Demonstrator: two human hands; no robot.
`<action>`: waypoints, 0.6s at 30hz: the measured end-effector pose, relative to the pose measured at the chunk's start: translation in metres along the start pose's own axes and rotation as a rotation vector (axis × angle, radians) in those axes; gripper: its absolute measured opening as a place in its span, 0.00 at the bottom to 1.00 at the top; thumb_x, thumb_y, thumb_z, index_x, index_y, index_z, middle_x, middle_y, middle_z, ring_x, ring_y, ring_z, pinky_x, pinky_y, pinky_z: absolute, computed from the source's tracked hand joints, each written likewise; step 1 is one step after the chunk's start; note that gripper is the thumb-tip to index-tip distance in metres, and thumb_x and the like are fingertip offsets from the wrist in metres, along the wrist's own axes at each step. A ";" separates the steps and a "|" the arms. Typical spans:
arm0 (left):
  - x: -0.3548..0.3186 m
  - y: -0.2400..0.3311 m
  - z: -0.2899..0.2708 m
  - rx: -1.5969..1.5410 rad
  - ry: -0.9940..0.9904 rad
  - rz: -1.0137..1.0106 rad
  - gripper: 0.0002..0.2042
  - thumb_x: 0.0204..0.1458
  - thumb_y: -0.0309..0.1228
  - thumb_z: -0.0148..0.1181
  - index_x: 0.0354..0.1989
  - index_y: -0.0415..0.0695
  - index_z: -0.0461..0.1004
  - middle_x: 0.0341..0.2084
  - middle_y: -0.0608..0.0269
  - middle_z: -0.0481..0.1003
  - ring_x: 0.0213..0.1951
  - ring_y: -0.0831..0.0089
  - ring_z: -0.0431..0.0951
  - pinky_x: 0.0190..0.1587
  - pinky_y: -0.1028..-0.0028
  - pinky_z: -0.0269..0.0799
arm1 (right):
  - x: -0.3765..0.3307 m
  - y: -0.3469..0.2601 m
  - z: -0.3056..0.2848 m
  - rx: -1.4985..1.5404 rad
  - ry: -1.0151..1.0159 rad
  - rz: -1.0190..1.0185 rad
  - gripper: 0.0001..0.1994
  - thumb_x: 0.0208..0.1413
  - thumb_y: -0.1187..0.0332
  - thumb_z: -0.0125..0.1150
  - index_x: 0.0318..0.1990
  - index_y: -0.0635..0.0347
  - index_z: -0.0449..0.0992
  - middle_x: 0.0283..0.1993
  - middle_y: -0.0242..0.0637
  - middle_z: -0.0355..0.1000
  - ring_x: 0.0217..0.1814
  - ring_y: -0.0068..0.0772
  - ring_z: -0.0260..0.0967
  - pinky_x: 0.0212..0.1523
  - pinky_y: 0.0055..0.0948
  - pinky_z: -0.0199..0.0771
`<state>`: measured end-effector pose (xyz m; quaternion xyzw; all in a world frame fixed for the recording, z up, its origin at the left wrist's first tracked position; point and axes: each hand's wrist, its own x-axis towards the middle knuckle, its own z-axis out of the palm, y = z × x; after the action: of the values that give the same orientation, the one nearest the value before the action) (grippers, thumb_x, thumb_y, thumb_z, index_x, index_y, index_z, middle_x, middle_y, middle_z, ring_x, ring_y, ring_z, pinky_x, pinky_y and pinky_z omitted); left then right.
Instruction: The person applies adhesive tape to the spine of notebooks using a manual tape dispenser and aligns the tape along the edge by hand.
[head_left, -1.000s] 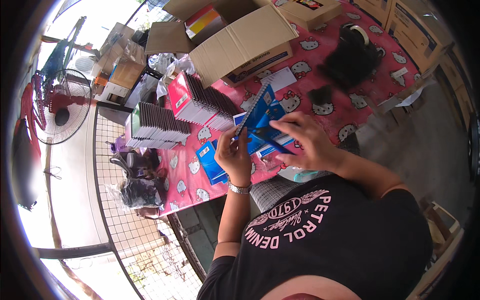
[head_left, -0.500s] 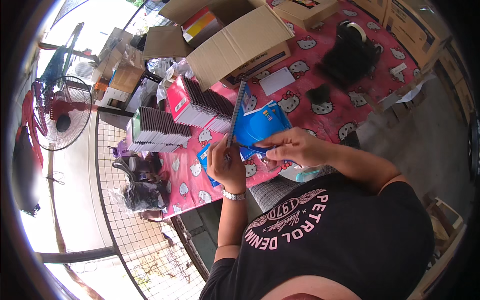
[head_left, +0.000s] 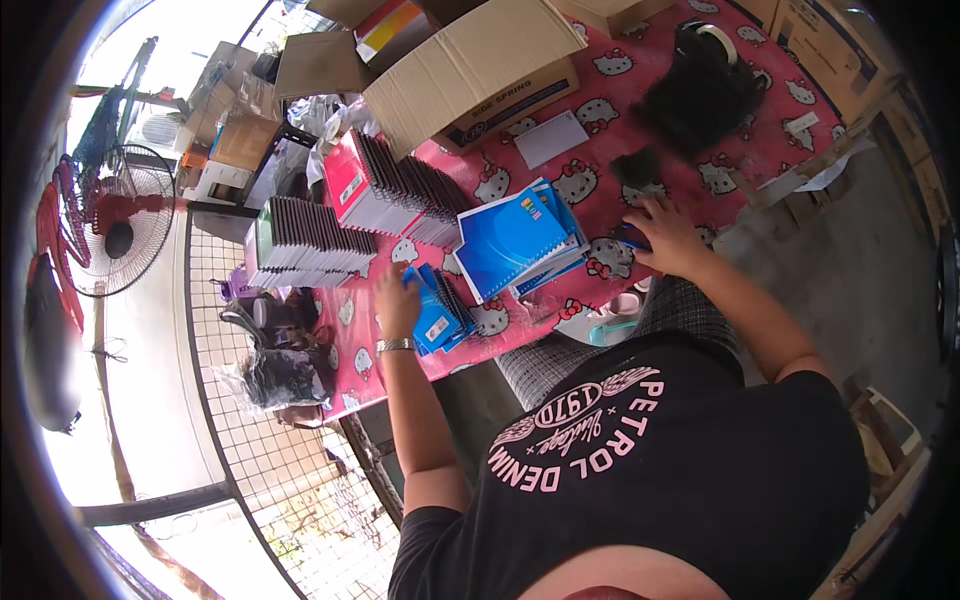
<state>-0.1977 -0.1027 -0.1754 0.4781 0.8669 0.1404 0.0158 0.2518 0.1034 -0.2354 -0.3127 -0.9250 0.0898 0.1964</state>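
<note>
A small stack of blue spiral-bound notebooks at the near bench edge is pressed flat under the left hand, apparently for squaring, while the right hand is rested, grip spread, beside larger blue notebooks.

Blue notebooks; red cat-print tablecloth; brown box.

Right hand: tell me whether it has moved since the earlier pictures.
Yes. The right hand has left the blue notebooks and gone rightward onto the pink tablecloth.
</note>
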 end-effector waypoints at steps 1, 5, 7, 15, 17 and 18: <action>0.004 -0.001 0.010 0.079 0.023 0.043 0.17 0.50 0.30 0.54 0.50 0.48 0.73 0.46 0.51 0.75 0.50 0.48 0.73 0.55 0.54 0.67 | 0.007 0.005 -0.002 0.038 0.069 0.048 0.23 0.45 0.63 0.70 0.50 0.56 0.74 0.51 0.46 0.68 0.54 0.51 0.67 0.55 0.45 0.68; -0.006 0.029 0.013 0.192 0.147 0.062 0.16 0.49 0.28 0.57 0.48 0.47 0.73 0.43 0.54 0.76 0.49 0.49 0.73 0.54 0.54 0.68 | 0.060 0.070 -0.012 -0.006 0.266 0.261 0.15 0.50 0.64 0.66 0.45 0.58 0.75 0.47 0.43 0.69 0.51 0.49 0.70 0.50 0.44 0.73; 0.005 0.080 -0.021 0.144 0.191 0.078 0.15 0.49 0.28 0.59 0.47 0.46 0.74 0.42 0.56 0.77 0.48 0.50 0.73 0.53 0.56 0.68 | 0.072 0.122 0.003 -0.161 0.348 0.411 0.10 0.52 0.69 0.62 0.41 0.58 0.76 0.44 0.42 0.69 0.50 0.47 0.70 0.47 0.43 0.74; -0.050 0.233 -0.039 0.119 0.081 0.710 0.13 0.50 0.26 0.61 0.45 0.45 0.74 0.38 0.59 0.76 0.43 0.58 0.75 0.47 0.62 0.74 | 0.096 0.145 0.026 -0.352 0.119 0.308 0.07 0.52 0.69 0.60 0.38 0.59 0.76 0.43 0.43 0.71 0.48 0.44 0.73 0.43 0.41 0.79; -0.046 0.231 -0.039 0.068 0.015 0.716 0.12 0.51 0.25 0.60 0.45 0.45 0.74 0.38 0.59 0.76 0.42 0.58 0.77 0.44 0.63 0.75 | 0.097 0.143 0.025 -0.316 0.136 0.328 0.07 0.51 0.69 0.60 0.37 0.59 0.76 0.42 0.43 0.72 0.47 0.46 0.73 0.43 0.42 0.79; -0.039 0.230 -0.048 -0.006 -0.030 0.724 0.12 0.51 0.24 0.59 0.45 0.46 0.74 0.38 0.59 0.77 0.41 0.58 0.77 0.42 0.63 0.76 | 0.096 0.145 0.023 -0.285 0.129 0.355 0.07 0.51 0.70 0.59 0.37 0.59 0.76 0.41 0.44 0.72 0.46 0.47 0.73 0.43 0.43 0.78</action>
<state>0.0056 -0.0301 -0.0737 0.7561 0.6406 0.1324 -0.0209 0.2509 0.2759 -0.2689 -0.5000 -0.8443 -0.0287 0.1904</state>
